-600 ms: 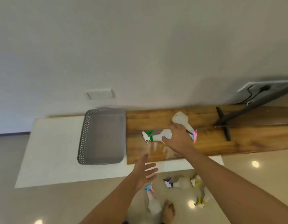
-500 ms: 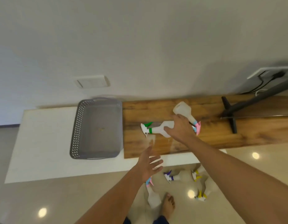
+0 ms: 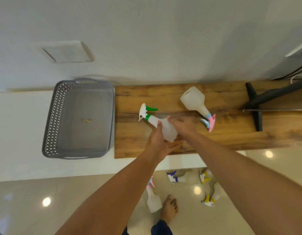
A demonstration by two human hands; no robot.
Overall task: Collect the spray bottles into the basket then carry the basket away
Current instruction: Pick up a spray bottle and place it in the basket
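Both hands meet on the green-trigger spray bottle (image 3: 161,125), which lies over the wooden part of the bench (image 3: 223,138) with its nozzle pointing toward the basket (image 3: 79,119). The left hand (image 3: 159,143) cups the bottle's body from below and the near side, thumb curled up over it. The right hand (image 3: 184,126) lies on the bottle's far side, fingers bent against it; how firmly it grips cannot be told.

The grey basket sits on the white part of the bench, just left of the wood, with only a small speck on its floor. A second bottle with a pink and blue trigger (image 3: 197,104) lies on the wood to the right, apart from the hands.

On the floor (image 3: 62,192) below lie more bottles: one with a pink trigger (image 3: 152,199) beside a bare foot (image 3: 170,208), one purple (image 3: 180,178), and two yellow (image 3: 209,189).
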